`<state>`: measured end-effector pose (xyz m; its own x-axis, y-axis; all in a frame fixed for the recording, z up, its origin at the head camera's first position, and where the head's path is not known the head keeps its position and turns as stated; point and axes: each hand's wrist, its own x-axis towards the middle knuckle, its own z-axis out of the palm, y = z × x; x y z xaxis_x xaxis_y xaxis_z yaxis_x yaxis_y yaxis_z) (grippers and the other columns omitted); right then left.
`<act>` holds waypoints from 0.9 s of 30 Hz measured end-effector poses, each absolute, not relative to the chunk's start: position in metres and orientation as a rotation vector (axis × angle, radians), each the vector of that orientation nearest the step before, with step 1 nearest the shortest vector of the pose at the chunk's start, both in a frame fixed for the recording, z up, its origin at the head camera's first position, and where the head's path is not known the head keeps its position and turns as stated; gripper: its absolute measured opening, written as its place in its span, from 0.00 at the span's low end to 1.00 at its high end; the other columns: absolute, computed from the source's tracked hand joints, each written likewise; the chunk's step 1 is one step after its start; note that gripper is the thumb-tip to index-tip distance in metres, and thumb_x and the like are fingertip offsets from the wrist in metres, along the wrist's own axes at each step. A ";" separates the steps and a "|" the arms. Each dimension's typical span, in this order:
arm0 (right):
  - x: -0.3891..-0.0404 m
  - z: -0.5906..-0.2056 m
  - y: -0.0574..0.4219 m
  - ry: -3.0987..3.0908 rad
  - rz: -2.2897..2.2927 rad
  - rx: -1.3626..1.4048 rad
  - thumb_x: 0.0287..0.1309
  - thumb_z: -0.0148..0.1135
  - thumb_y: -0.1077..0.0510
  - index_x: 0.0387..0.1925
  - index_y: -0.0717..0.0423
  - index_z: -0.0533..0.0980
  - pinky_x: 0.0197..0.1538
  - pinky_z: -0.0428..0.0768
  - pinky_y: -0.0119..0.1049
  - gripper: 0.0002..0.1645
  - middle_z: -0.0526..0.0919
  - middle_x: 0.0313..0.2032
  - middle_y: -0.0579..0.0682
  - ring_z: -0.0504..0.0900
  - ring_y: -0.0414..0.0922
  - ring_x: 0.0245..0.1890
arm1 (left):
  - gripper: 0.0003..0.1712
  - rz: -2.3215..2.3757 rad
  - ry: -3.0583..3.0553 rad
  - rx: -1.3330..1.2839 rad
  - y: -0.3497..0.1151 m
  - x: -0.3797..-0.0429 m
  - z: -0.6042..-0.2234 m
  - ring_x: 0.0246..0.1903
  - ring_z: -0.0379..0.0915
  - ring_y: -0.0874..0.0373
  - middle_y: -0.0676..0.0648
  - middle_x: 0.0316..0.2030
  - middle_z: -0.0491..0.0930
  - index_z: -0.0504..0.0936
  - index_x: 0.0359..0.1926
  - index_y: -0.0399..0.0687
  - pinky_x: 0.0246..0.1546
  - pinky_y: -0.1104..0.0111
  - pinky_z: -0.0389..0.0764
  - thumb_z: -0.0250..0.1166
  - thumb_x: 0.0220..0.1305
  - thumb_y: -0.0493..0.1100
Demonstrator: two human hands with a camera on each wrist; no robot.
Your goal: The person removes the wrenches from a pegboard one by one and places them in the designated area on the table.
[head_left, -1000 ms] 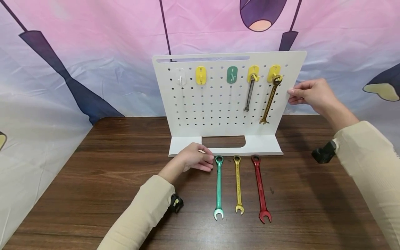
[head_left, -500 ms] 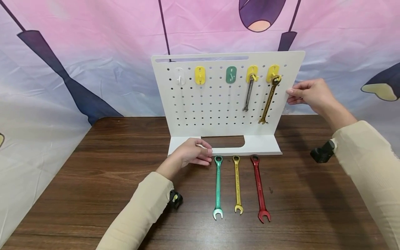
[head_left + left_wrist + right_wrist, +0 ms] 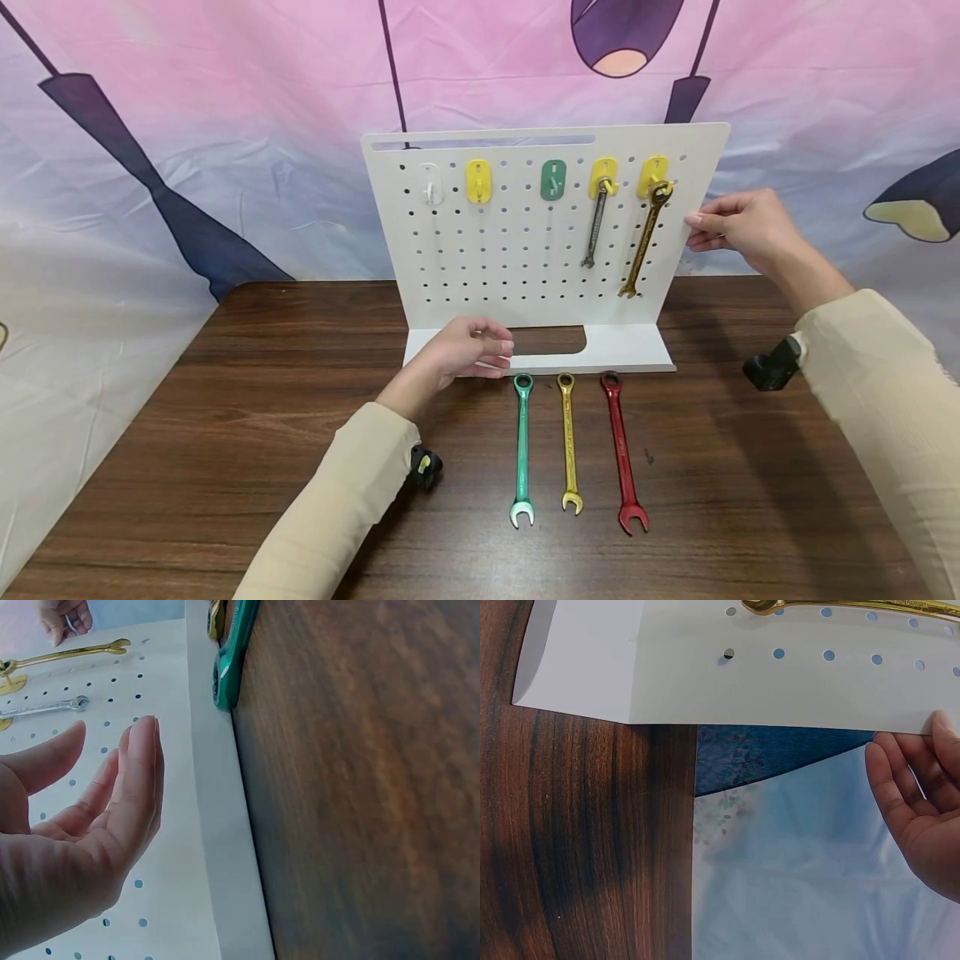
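The white pegboard (image 3: 525, 237) stands on the table (image 3: 262, 417) with a grey wrench (image 3: 595, 227) and a bronze wrench (image 3: 645, 240) hung by their ring ends on yellow hooks (image 3: 653, 171), and your right hand (image 3: 750, 225) pinches its right edge, probably to steady it. Your left hand (image 3: 472, 346) is empty at the base, thumb parted from the fingers, near the green wrench (image 3: 522, 450), yellow wrench (image 3: 568, 446) and red wrench (image 3: 622, 450), spaced apart seemingly for easy reach. Under them runs dark wood grain; behind hangs a pink-and-blue printed cloth (image 3: 300, 125).
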<state>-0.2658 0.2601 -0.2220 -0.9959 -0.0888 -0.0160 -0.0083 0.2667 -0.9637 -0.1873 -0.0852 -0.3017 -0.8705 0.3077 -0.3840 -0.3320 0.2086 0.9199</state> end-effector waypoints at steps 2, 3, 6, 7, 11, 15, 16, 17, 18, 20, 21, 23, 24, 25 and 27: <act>-0.266 -0.222 0.260 2.449 -1.857 -0.092 0.56 0.60 0.62 0.21 0.52 0.81 0.30 0.84 0.32 0.10 0.82 0.21 0.48 0.82 0.42 0.22 | 0.17 1.712 2.005 -0.017 -0.084 -0.188 -0.300 0.38 0.77 0.50 0.31 0.47 0.74 0.70 0.52 0.29 0.39 0.64 0.83 0.56 0.63 0.32; -0.266 -0.222 0.260 2.451 -1.855 -0.091 0.56 0.60 0.62 0.21 0.52 0.81 0.30 0.84 0.32 0.10 0.82 0.21 0.48 0.82 0.42 0.22 | 0.17 1.711 2.014 -0.015 -0.083 -0.189 -0.300 0.39 0.77 0.49 0.31 0.47 0.74 0.70 0.52 0.30 0.39 0.64 0.83 0.57 0.63 0.32; -0.266 -0.222 0.260 2.456 -1.851 -0.089 0.56 0.60 0.62 0.21 0.52 0.81 0.30 0.84 0.32 0.10 0.82 0.21 0.48 0.82 0.42 0.22 | 0.18 1.713 2.025 -0.010 -0.081 -0.190 -0.297 0.41 0.77 0.48 0.30 0.48 0.74 0.70 0.52 0.30 0.39 0.64 0.83 0.57 0.63 0.33; -0.266 -0.222 0.260 2.459 -1.850 -0.091 0.56 0.60 0.62 0.21 0.52 0.81 0.30 0.84 0.32 0.10 0.82 0.21 0.48 0.82 0.42 0.22 | 0.18 1.714 2.026 -0.012 -0.080 -0.190 -0.296 0.41 0.77 0.47 0.30 0.48 0.74 0.70 0.52 0.30 0.40 0.64 0.82 0.57 0.63 0.33; -0.266 -0.223 0.260 2.460 -1.851 -0.098 0.56 0.60 0.62 0.21 0.52 0.81 0.31 0.84 0.32 0.10 0.82 0.21 0.48 0.82 0.42 0.22 | 0.18 1.721 2.029 -0.011 -0.079 -0.192 -0.293 0.45 0.75 0.44 0.30 0.48 0.73 0.70 0.52 0.31 0.42 0.62 0.81 0.58 0.63 0.34; -0.266 -0.223 0.260 2.455 -1.858 -0.094 0.55 0.60 0.62 0.21 0.52 0.81 0.31 0.84 0.32 0.10 0.82 0.21 0.48 0.82 0.42 0.22 | 0.15 1.711 2.047 -0.005 -0.077 -0.194 -0.290 0.48 0.73 0.42 0.32 0.48 0.74 0.72 0.51 0.33 0.44 0.62 0.81 0.58 0.63 0.35; -0.266 -0.223 0.260 2.452 -1.863 -0.092 0.55 0.60 0.62 0.21 0.52 0.81 0.30 0.84 0.33 0.10 0.82 0.21 0.48 0.82 0.42 0.22 | 0.15 1.707 2.056 0.001 -0.076 -0.195 -0.289 0.48 0.73 0.42 0.32 0.48 0.74 0.72 0.50 0.34 0.44 0.62 0.81 0.57 0.64 0.35; -0.266 -0.223 0.261 2.450 -1.867 -0.091 0.55 0.60 0.62 0.21 0.52 0.81 0.30 0.84 0.32 0.10 0.82 0.21 0.48 0.82 0.42 0.22 | 0.15 1.705 2.062 0.008 -0.075 -0.196 -0.288 0.49 0.72 0.42 0.32 0.48 0.74 0.72 0.51 0.33 0.44 0.62 0.81 0.57 0.64 0.35; -0.266 -0.223 0.261 2.450 -1.868 -0.092 0.55 0.60 0.62 0.21 0.52 0.81 0.30 0.84 0.33 0.10 0.82 0.20 0.48 0.82 0.42 0.22 | 0.15 1.711 2.062 0.012 -0.074 -0.197 -0.287 0.49 0.72 0.42 0.32 0.48 0.73 0.72 0.51 0.33 0.45 0.61 0.80 0.57 0.64 0.35; -0.266 -0.223 0.260 2.454 -1.867 -0.097 0.55 0.60 0.62 0.20 0.52 0.81 0.30 0.84 0.33 0.10 0.82 0.20 0.48 0.82 0.42 0.22 | 0.15 1.724 2.066 0.031 -0.071 -0.199 -0.284 0.50 0.72 0.41 0.32 0.49 0.73 0.72 0.51 0.32 0.46 0.60 0.79 0.56 0.64 0.35; -0.266 -0.223 0.260 2.457 -1.867 -0.101 0.56 0.60 0.62 0.20 0.52 0.81 0.30 0.84 0.33 0.10 0.82 0.20 0.48 0.82 0.42 0.22 | 0.15 1.733 2.066 0.036 -0.069 -0.200 -0.282 0.50 0.71 0.41 0.32 0.49 0.73 0.72 0.51 0.32 0.47 0.59 0.79 0.56 0.64 0.35; -0.265 -0.223 0.260 2.462 -1.865 -0.108 0.56 0.60 0.62 0.20 0.52 0.81 0.31 0.84 0.33 0.10 0.82 0.20 0.48 0.82 0.42 0.22 | 0.16 1.757 2.062 0.045 -0.065 -0.202 -0.279 0.50 0.71 0.41 0.33 0.48 0.73 0.71 0.51 0.31 0.48 0.58 0.78 0.56 0.64 0.35; -0.265 -0.223 0.260 2.464 -1.865 -0.112 0.56 0.60 0.62 0.20 0.52 0.81 0.31 0.84 0.33 0.10 0.82 0.20 0.48 0.82 0.42 0.22 | 0.15 1.765 2.067 0.051 -0.063 -0.203 -0.277 0.50 0.71 0.41 0.34 0.47 0.73 0.72 0.50 0.32 0.48 0.58 0.78 0.57 0.64 0.35; -0.265 -0.223 0.260 2.468 -1.864 -0.116 0.56 0.60 0.62 0.20 0.52 0.81 0.31 0.84 0.33 0.10 0.82 0.20 0.48 0.82 0.42 0.22 | 0.15 1.766 2.080 0.060 -0.060 -0.204 -0.275 0.50 0.72 0.42 0.35 0.47 0.74 0.72 0.50 0.32 0.48 0.59 0.78 0.57 0.64 0.35; -0.265 -0.223 0.260 2.465 -1.870 -0.119 0.55 0.60 0.62 0.20 0.52 0.81 0.31 0.84 0.33 0.10 0.82 0.20 0.48 0.82 0.42 0.22 | 0.15 1.775 2.101 0.081 -0.056 -0.206 -0.270 0.49 0.72 0.44 0.38 0.45 0.75 0.73 0.50 0.33 0.47 0.59 0.79 0.57 0.64 0.36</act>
<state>-0.2653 0.2603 -0.2229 -0.9960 -0.0884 0.0109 -0.0343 0.2680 -0.9628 -0.2061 -0.0560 -0.2705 -0.9233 0.2883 -0.2536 -0.2019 0.1974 0.9593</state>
